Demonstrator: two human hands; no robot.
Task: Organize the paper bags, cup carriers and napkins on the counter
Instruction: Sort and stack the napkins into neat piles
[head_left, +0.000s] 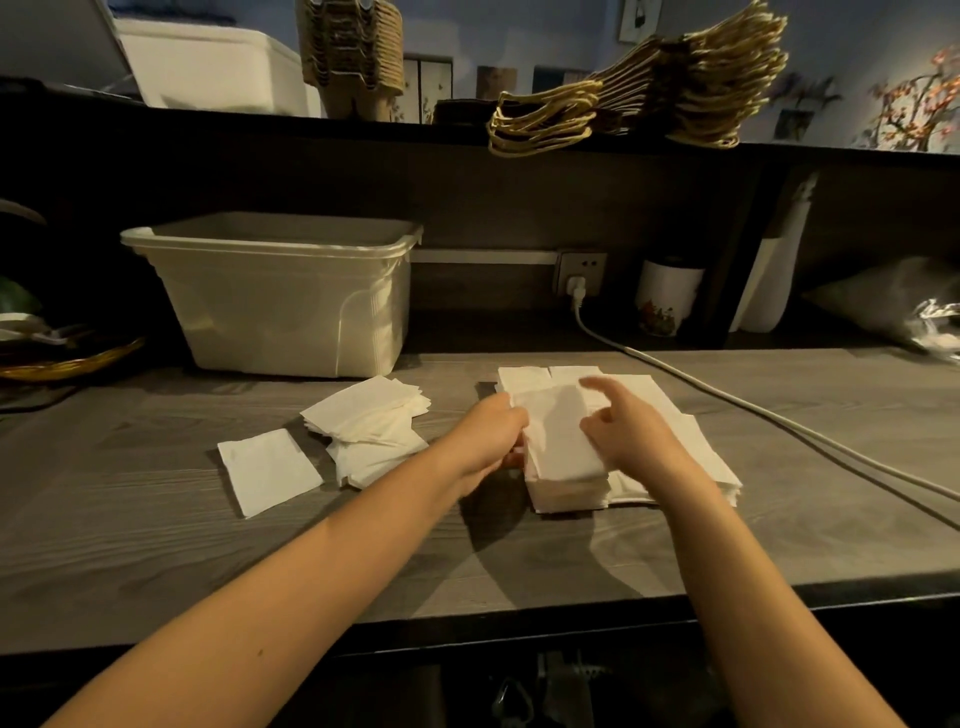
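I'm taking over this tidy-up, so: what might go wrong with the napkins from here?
The stack is uneven. Gripped only at its left edge by the left hand, with the right hand on top, it may fan apart if lifted.
The cable lies close beside it and might snag a slide.
The bags overhang the shelf above and may slip down.

A translucent white plastic bin (291, 312) stands left of a grey wall socket (583, 266). There a white plug (575, 287) feeds a pale cable (753, 408) trailing rightward. A white floral-printed mug (667, 301) sits right of the socket.
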